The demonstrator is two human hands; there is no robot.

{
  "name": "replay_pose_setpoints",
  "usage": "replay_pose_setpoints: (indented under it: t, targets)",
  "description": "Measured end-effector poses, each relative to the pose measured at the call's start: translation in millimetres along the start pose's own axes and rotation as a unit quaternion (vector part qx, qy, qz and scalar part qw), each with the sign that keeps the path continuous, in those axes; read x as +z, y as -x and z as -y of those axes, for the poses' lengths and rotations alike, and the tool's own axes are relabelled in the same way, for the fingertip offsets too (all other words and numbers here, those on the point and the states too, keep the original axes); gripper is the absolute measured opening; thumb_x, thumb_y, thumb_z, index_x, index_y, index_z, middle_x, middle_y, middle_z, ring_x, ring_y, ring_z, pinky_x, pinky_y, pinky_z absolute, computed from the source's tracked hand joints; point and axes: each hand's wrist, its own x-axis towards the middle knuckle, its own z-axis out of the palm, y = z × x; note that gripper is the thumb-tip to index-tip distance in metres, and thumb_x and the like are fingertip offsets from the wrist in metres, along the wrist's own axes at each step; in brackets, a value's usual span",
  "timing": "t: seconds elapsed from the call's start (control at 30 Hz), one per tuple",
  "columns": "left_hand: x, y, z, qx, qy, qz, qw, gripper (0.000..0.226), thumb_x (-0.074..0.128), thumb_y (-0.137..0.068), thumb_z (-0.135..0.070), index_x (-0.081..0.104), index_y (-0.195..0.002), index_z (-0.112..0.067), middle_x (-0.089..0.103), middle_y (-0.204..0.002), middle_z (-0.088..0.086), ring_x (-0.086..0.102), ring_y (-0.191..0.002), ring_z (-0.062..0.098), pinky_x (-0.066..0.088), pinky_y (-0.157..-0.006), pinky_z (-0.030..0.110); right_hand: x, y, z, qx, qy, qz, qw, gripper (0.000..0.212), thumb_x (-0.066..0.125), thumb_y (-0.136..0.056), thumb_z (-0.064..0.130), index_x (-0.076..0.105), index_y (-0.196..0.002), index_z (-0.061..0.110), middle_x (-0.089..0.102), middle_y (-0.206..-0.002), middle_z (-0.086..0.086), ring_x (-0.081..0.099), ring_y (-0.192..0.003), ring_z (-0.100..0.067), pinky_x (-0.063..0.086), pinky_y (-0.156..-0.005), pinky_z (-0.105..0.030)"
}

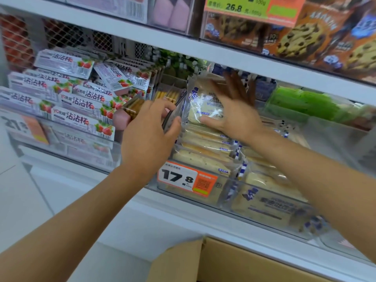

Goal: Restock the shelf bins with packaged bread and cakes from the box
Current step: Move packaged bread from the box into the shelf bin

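Note:
A clear-wrapped bread pack (205, 104) with blue print stands nearly upright in the clear shelf bin (221, 200). My right hand (234, 110) lies against it with fingers spread and straight, thumb under its lower edge. My left hand (150, 131) curls round the pack's left edge and the bin divider beside it. Several more bread packs (205, 151) lie stacked flat in the bin below. The cardboard box (234, 261) sits at the bottom, with its inside hidden.
Left bin holds several white strawberry dip-cup packs (81, 102). A green-wrapped product (305, 104) fills the bin to the right. Cookie bags (305, 37) sit on the shelf above. An orange 17.8 price tag (187, 180) hangs on the bin front.

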Motion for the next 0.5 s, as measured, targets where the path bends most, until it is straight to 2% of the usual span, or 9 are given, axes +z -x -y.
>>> replay_pose_setpoints:
  t: [0.07,0.13,0.27,0.37,0.5]
  targets:
    - [0.5,-0.1,0.7,0.001,-0.003,0.000,1.000,0.017,0.056,-0.095,-0.036,0.057,-0.111,-0.028,0.056,-0.103,-0.009,0.048,-0.071,0.007,0.046,-0.064,0.031,1.9,-6.1,-4.1,-0.040,0.003,0.012,0.999,0.085,0.046,-0.084,0.074,0.009,-0.153,0.042,0.014,-0.162,-0.001,0.008,-0.149,-0.026,-0.002,-0.121,-0.048]
    - [0.5,-0.7,1.3,0.002,-0.008,-0.002,1.000,0.017,0.056,-0.095,-0.036,0.057,-0.110,-0.029,0.055,-0.102,-0.010,0.047,-0.071,0.006,0.045,-0.063,0.030,5.1,-12.3,-3.7,-0.022,0.009,0.005,1.000,0.084,0.049,-0.085,0.070,0.013,-0.153,0.038,0.028,-0.153,-0.004,0.021,-0.144,-0.029,0.003,-0.120,-0.050]
    - [1.2,-0.1,1.5,0.004,-0.001,-0.005,1.000,0.017,0.057,-0.095,-0.036,0.057,-0.110,-0.029,0.055,-0.102,-0.010,0.049,-0.074,0.006,0.049,-0.065,0.033,12.8,-13.7,4.1,-0.006,0.046,0.032,0.998,0.082,0.041,-0.088,0.070,0.006,-0.154,0.037,0.008,-0.162,-0.005,0.002,-0.149,-0.030,-0.006,-0.119,-0.053]
    - [1.6,0.1,1.1,0.004,0.002,-0.006,1.000,0.019,0.057,-0.095,-0.036,0.058,-0.112,-0.029,0.055,-0.103,-0.010,0.050,-0.076,0.007,0.050,-0.067,0.035,13.6,-14.4,7.2,-0.005,0.051,0.022,0.998,0.080,0.040,-0.090,0.068,0.008,-0.154,0.035,0.009,-0.161,-0.006,0.003,-0.149,-0.030,-0.007,-0.117,-0.055]
    - [-0.5,0.2,-0.9,0.003,0.001,0.001,1.000,0.020,0.057,-0.095,-0.037,0.057,-0.113,-0.029,0.053,-0.104,-0.009,0.050,-0.075,0.007,0.050,-0.067,0.035,9.9,-10.4,9.5,0.021,0.032,0.050,0.998,0.083,0.036,-0.087,0.075,0.001,-0.154,0.040,-0.004,-0.164,-0.004,-0.008,-0.150,-0.028,-0.013,-0.116,-0.056]
